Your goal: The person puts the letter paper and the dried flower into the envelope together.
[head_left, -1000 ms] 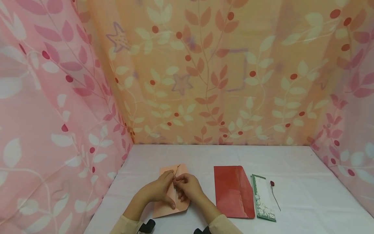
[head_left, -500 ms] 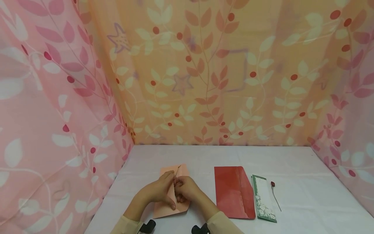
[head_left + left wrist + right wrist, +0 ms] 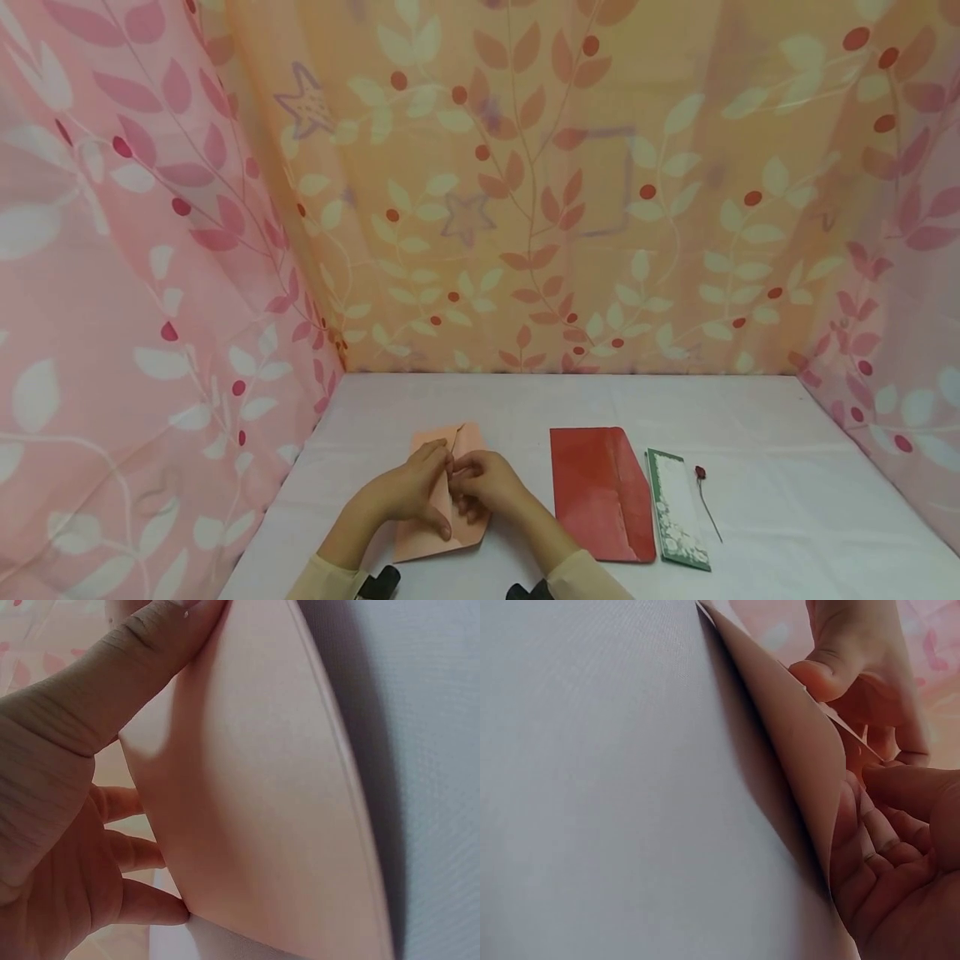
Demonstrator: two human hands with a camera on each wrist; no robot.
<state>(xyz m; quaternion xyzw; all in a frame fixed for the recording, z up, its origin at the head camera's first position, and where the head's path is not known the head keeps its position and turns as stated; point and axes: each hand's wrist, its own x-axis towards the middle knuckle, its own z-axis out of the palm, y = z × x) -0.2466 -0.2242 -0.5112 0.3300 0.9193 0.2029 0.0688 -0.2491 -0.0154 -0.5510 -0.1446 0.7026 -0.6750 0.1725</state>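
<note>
A peach paper envelope [image 3: 425, 550] lies on the white table, left of the middle, with a long opening running down its face. My left hand [image 3: 408, 492] holds it from the left, thumb low on the paper and fingers farther up near the opening. In the left wrist view, the thumb spreads over the bowed envelope [image 3: 277, 787] and the fingertips meet its edge. From the right, my right hand [image 3: 491, 483] pinches at the opening's edge with thumb and bent fingers. The right wrist view shows the envelope [image 3: 795, 742] bulging open between both hands. Its inside is hidden.
A red envelope [image 3: 592, 492] lies right of the hands. Beside it are a green-edged card with white flowers [image 3: 678, 508] and a dried red rose on a thin stem [image 3: 702, 492]. Patterned curtains [image 3: 525, 192] close off the table's back and sides.
The right hand's fingers dip in at the envelope's opening, then draw slightly back up. The left hand stays in place on the envelope. The other items have not moved.
</note>
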